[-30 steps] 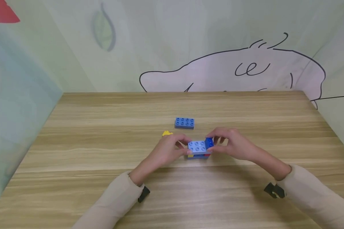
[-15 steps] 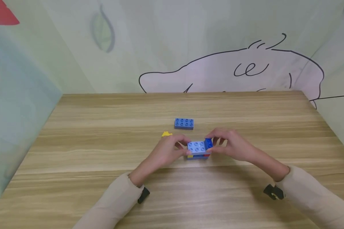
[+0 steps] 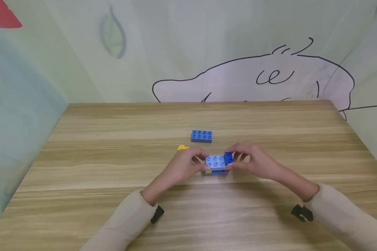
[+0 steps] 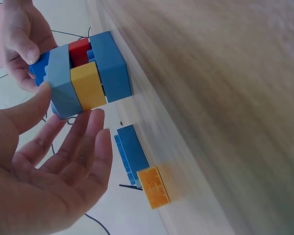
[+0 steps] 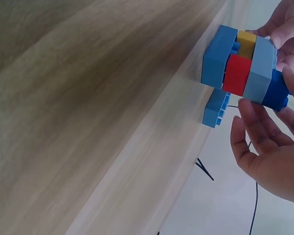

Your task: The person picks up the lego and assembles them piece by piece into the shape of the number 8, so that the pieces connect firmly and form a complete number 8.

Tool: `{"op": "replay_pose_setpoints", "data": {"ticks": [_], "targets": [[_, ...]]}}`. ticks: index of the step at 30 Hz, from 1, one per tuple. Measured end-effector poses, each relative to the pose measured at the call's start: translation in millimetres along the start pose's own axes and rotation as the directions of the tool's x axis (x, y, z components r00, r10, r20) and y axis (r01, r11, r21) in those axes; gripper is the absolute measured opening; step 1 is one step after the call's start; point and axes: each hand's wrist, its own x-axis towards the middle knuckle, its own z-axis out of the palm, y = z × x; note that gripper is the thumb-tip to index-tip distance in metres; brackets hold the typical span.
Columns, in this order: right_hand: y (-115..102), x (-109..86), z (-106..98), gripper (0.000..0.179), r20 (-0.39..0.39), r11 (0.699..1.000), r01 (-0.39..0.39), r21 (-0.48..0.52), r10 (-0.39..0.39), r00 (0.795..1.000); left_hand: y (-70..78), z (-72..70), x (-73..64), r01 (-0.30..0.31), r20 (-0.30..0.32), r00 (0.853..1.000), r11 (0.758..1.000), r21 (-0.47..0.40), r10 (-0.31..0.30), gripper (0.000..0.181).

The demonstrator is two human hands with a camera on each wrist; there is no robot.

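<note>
Our left hand pinching a light-blue toy brick, our right hand gripping a dark-blue brick on top, yellow brick beneath

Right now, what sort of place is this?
Likely a children's play area, or a corner staged as one; can't tell which. Signs: the toy bricks on a wood-grain table, and the cartoon backdrop behind it.

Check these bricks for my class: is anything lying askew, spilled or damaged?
One thing: the loose yellow brick lies tipped on its side, its hollow underside facing out in the left wrist view, while the loose blue brick nearby sits studs up. The brick stack shows no visible damage.
</note>
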Motion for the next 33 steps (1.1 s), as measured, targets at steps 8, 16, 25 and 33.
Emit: {"op": "replay_pose_setpoints", "data": {"ticks": [8, 16, 25, 33], "targets": [[3.8, -2.8, -4.0, 0.040, 0.068, 0.999, 0.024, 0.028, -0.025, 0.997, -0.5, 0.1, 0.0, 0.001, 0.001, 1.000, 1.000, 0.001, -0.001, 0.026], [5.2, -4.7, -5.6, 0.037, 0.088, 0.995, -0.030, 0.098, 0.021, 0.996, 0.6, -0.6, 0.0, 0.005, 0.010, 1.000, 1.000, 0.003, -0.005, 0.027], [7.1, -6.3, -5.7, 0.035, 0.083, 0.993, -0.031, 0.110, 0.021, 0.996, 2.2, -1.1, 0.3, 0.007, 0.011, 1.000, 1.000, 0.006, -0.007, 0.027], [7.3, -6.3, -5.8, 0.035, 0.081, 0.994, -0.023, 0.107, 0.014, 0.997, 1.9, -1.1, 1.1, 0.015, 0.018, 1.000, 1.000, 0.015, -0.015, 0.029]]}}
